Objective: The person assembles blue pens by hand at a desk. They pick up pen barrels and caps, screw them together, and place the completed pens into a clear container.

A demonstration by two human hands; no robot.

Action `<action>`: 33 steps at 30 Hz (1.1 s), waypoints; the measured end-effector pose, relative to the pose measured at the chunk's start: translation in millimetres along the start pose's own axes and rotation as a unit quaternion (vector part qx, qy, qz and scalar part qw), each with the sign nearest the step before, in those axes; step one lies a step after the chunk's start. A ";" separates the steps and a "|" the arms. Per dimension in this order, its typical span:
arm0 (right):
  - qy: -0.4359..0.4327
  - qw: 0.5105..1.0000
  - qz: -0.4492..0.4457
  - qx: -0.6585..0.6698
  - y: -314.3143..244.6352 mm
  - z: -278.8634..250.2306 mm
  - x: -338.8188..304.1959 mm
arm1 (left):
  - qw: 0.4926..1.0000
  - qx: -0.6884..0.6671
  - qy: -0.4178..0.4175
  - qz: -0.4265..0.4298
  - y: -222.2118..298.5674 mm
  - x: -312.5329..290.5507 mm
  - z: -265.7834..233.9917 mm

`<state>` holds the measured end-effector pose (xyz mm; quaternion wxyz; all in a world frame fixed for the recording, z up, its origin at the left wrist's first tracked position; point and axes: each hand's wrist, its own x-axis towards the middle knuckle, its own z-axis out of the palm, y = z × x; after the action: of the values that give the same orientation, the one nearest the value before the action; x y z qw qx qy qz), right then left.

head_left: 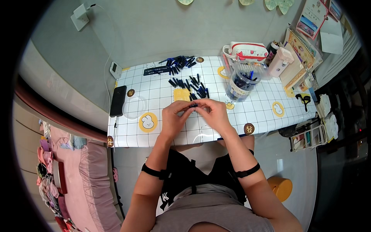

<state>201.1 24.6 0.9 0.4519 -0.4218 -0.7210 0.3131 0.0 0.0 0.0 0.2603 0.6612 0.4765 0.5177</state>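
Over the near middle of the table, my left hand [176, 116] and my right hand [213, 113] meet at the fingertips. Both are closed around a few small dark blue tubes [193, 104], which look like pen ink cartridges; the fingers partly cover them. Just beyond my hands lies a loose group of similar tubes [198, 88]. A denser pile of tubes [179, 62] is at the far edge of the table. To the right stands a clear plastic jar [238, 92], its top uncovered, with more dark tubes inside. A clear round lid [134, 108] lies left of my hands.
A black phone [118, 101] lies at the table's left edge. Behind the jar are a white and red pencil case [247, 51] and a pink box [281, 62]. Black scissors [304, 101] lie at the right end. A yellow stool [280, 188] stands on the floor.
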 end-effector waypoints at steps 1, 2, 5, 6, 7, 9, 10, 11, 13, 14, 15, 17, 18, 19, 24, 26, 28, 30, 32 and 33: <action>0.006 1.000 -0.006 0.002 -2.8 0.3 -0.7 | 1.000 0.000 0.002 -0.001 0.1 -0.3 -0.1; 0.012 1.000 -0.011 0.004 -4.7 0.6 -1.0 | 1.000 0.000 0.005 -0.002 0.2 -0.7 -0.5; 0.016 1.000 -0.025 -0.009 -4.9 -2.5 -1.1 | 1.000 0.002 -0.018 -0.023 5.3 0.4 -0.8; 0.013 1.000 -0.024 -0.013 -4.6 -2.5 -1.3 | 1.000 0.001 -0.015 -0.022 4.8 0.0 -0.8; 0.011 1.000 -0.023 -0.017 -3.9 -2.5 -1.9 | 1.000 0.000 -0.012 -0.020 4.0 -0.6 -0.7; 0.013 0.999 -0.030 -0.017 -2.0 -1.9 -2.4 | 1.000 0.000 -0.007 -0.017 4.2 -1.2 -0.9; 0.018 0.999 -0.038 -0.014 -0.8 -1.1 -2.3 | 1.000 0.001 -0.005 -0.014 5.0 -1.4 -1.1; 0.023 0.999 -0.046 -0.010 0.3 -0.7 -2.6 | 1.000 0.002 -0.003 -0.012 5.9 -1.2 -1.0; 0.027 0.998 -0.050 -0.014 -3.1 1.1 -1.6 | 1.000 0.009 0.005 -0.006 4.0 -1.4 -1.4; 0.028 0.998 -0.052 -0.016 -4.9 1.4 -1.5 | 1.000 0.012 0.009 -0.002 3.2 -1.8 -1.6; 0.032 0.997 -0.060 -0.024 -5.8 1.3 -0.4 | 1.000 0.020 0.011 -0.002 6.3 -0.4 -2.3; 0.039 0.996 -0.075 -0.041 -6.9 0.9 0.3 | 0.999 0.038 0.015 -0.001 13.3 1.2 -2.4; 0.046 0.996 -0.073 -0.035 -10.1 -1.0 0.3 | 0.999 0.043 0.014 0.009 19.4 3.9 -2.6; 0.053 0.996 -0.072 -0.029 -13.3 -3.6 0.1 | 0.999 0.048 0.012 0.018 25.6 6.5 -3.5; 0.094 0.993 -0.071 -0.010 -50.3 -38.3 0.6 | 0.997 0.045 -0.007 0.069 76.3 27.3 -3.3; 0.105 0.989 -0.099 -0.025 -61.6 -60.1 3.8 | 0.996 0.017 -0.009 0.087 95.1 36.7 6.4; 0.114 0.986 -0.118 -0.034 -66.8 -83.3 7.6 | 0.994 0.012 -0.030 0.104 113.6 48.3 12.4; 0.140 0.984 -0.109 -0.033 -74.7 -103.9 8.2 | 0.993 -0.047 -0.010 0.111 118.6 59.2 31.4; 0.175 0.978 -0.109 -0.019 -76.0 -118.7 10.9 | 0.988 -0.076 -0.005 0.131 125.9 72.4 49.1; 0.189 0.975 -0.112 -0.030 -73.9 -126.6 13.5 | 0.987 -0.070 -0.010 0.143 130.0 80.1 55.9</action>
<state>289.8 12.5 117.7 0.5992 -0.4032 -0.6745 0.1530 99.8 27.0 125.5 0.2340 0.7081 0.3371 0.5746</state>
